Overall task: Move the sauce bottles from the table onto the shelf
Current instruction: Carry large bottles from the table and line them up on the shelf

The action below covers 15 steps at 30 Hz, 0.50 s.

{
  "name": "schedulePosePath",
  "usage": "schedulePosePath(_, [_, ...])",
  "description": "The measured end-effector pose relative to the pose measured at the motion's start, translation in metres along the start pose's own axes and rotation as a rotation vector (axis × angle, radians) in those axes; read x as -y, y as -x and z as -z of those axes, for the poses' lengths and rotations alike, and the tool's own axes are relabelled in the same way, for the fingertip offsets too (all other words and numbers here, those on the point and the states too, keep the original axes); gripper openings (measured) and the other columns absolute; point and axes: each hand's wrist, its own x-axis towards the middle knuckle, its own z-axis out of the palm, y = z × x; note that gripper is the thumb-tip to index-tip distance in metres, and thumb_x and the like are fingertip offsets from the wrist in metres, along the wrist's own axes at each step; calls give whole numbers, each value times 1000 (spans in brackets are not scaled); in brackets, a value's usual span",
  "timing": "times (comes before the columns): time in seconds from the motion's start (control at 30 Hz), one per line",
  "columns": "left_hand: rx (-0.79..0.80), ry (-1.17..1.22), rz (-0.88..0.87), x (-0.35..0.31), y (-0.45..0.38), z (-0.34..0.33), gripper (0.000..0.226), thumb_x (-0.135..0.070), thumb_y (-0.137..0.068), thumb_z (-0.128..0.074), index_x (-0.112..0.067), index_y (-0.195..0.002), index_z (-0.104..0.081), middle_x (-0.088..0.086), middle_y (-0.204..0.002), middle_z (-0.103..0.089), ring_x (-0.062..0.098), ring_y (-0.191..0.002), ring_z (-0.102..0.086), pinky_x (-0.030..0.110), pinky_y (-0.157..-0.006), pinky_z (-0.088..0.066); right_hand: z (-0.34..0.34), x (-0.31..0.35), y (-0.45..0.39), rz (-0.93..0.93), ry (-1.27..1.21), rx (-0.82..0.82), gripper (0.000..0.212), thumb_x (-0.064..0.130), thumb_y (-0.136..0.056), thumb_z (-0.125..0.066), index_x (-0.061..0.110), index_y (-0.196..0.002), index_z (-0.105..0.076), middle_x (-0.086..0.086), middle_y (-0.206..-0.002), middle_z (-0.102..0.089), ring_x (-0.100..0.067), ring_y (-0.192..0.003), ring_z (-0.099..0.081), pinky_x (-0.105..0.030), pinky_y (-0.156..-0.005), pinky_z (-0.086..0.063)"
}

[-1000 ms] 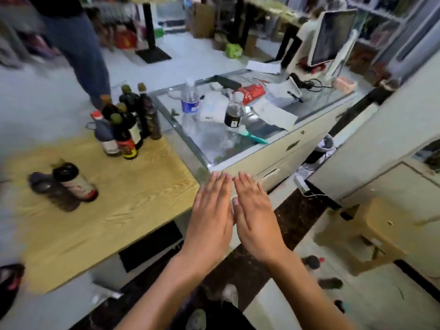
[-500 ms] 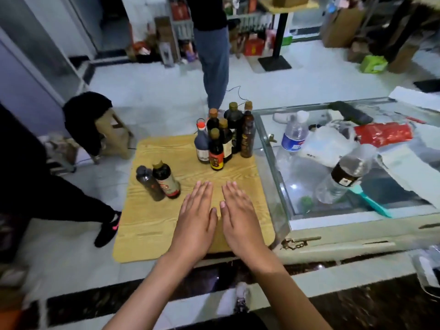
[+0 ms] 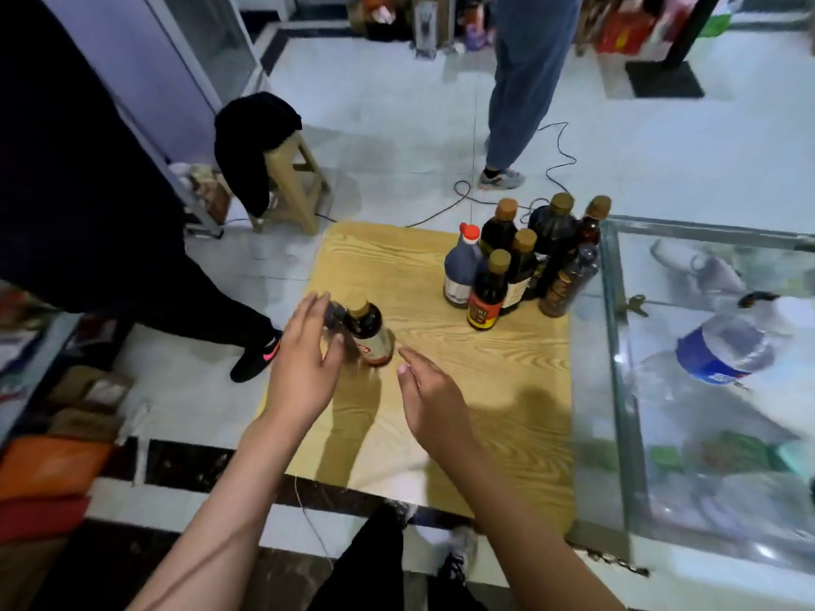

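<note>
Two sauce bottles upright at the table's left edge — the cluster sits at two o'clock. Left hand spread wide beside them, nearer; right hand relaxed, empty, bottles at eleven o'clock.

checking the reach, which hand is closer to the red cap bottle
Right. The right hand is near the table's middle, below and left of the red cap bottle. The left hand is farther left, by the two lone bottles.
</note>
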Motion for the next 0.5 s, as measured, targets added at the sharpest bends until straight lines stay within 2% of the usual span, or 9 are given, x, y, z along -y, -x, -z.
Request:
schedulePosePath(0.1, [31, 120, 156, 26, -35, -9, 67, -16, -91, -62, -20, -150, -31, 2, -156, -30, 16, -143, -26, 24, -111, -21, -5, 10, -27, -50, 61, 43, 43, 26, -104, -49, 18, -146, -48, -1, -146, -54, -19, -128, -52, -23, -93, -38])
schedulePosePath(0.17, [132, 235, 244, 48, -56, -18, 73, -9, -85, -68, -22, -149, -34, 2, -154, -33, 12, -140, -30, 24, -111, -24, -14, 15, -49, -64, 29, 38, 50, 24, -100, -57, 18, -148, -44, -1, -146, -53, -19, -126, -52, -16, -88, -33])
schedulePosePath(0.27, [306, 301, 202, 77, -75, -32, 69, -3, -86, -69, -28, -144, -42, 2, -152, -37, 11, -141, -31, 25, -114, -26, -32, 20, -83, -138, -42, 51, 70, 28, -93, -68, 16, -153, -35, -3, -154, -42, -19, -140, -40, -19, -102, -29])
schedulePosePath(0.33, [275, 264, 140, 91, -84, -36, 61, -2, -88, -66, -26, -141, -48, -1, -142, -48, 9, -131, -42, 11, -105, -29, -43, 23, -103, -188, -91, 78, 79, 31, -88, -74, 15, -154, -32, -2, -156, -40, -17, -142, -37, -19, -103, -27])
schedulePosePath(0.37, [250, 240, 105, 95, -87, -36, 57, -5, -88, -67, -25, -139, -51, -3, -134, -55, 8, -123, -48, 10, -100, -33, -48, 22, -110, -199, -126, 83, 82, 32, -86, -76, 14, -153, -34, -2, -153, -43, -17, -139, -40, -19, -104, -29])
schedulePosePath(0.47, [219, 175, 47, 101, -96, -35, 44, -23, -79, -78, -24, -121, -65, -6, -107, -62, 14, -102, -57, 30, -86, -47, -63, 20, -125, -259, -185, 16, 75, 33, -76, -81, 15, -142, -50, -4, -135, -60, -19, -122, -58, -34, -102, -48])
schedulePosePath(0.5, [192, 166, 68, 102, -98, -36, 40, -28, -74, -82, -24, -110, -68, -6, -100, -61, 14, -95, -58, 31, -81, -47, -68, 17, -129, -282, -215, -26, 69, 29, -75, -82, 16, -137, -54, -3, -128, -64, -19, -117, -61, -39, -100, -50])
